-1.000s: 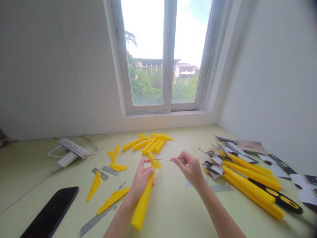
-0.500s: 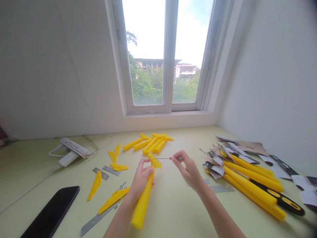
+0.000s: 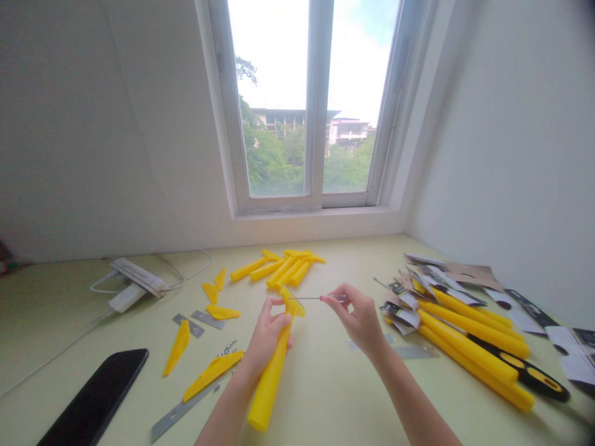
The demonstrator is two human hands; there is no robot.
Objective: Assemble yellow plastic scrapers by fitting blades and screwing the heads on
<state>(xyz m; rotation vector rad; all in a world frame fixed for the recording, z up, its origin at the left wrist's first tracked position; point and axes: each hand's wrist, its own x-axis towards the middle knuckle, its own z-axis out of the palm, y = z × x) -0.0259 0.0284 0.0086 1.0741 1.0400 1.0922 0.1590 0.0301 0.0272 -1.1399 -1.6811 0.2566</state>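
My left hand (image 3: 271,328) is wrapped round a yellow scraper handle (image 3: 269,390), just below its flared head. The handle slants toward me, with its round butt end nearest. Between the thumb and fingers of my right hand (image 3: 356,316) is a screwdriver (image 3: 332,299). Its thin shaft points left and the tip meets the scraper's head; a screw there is too small to make out. Left of my left forearm lie a yellow blade cover piece (image 3: 214,375), a long grey metal blade (image 3: 179,412) and a small heap of screws (image 3: 227,348).
Several yellow handles (image 3: 283,271) lie at the back. More yellow cover pieces (image 3: 176,348) and blades (image 3: 209,319) are on the left, near a black phone (image 3: 95,399) and a power strip (image 3: 138,277). Packaged yellow scrapers (image 3: 469,344) and a black-and-yellow tool (image 3: 543,376) lie right.
The fingers of my right hand have shifted slightly on the screwdriver, and that hand sits a little further right. My left hand keeps its hold on the scraper handle.
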